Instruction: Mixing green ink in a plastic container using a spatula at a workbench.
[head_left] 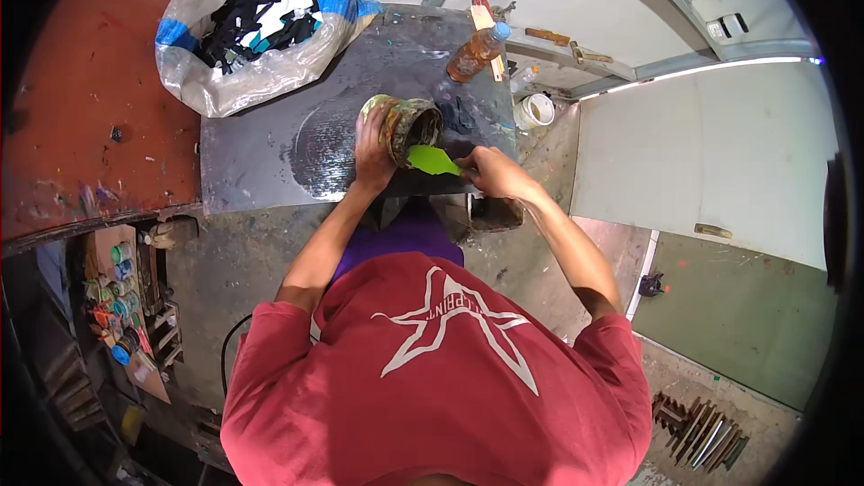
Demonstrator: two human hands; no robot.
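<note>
My left hand [372,151] is wrapped around the left side of a paint-smeared can [393,129], which is tilted with its dark mouth facing right. Between the fingers of my right hand [493,172] is a spatula, its bright green blade [433,160] lying at the lower rim of the can's mouth. Most of the spatula's handle is hidden in my fist. Both hands are over the near part of a dark, stained tabletop [256,157].
A plastic sack [193,85] of black and white scraps stands at the back left. Behind the can are a bottle of brown liquid with a blue cap [478,52] and, farther right, a white tub [535,110]. A red-brown surface [99,99] adjoins at left.
</note>
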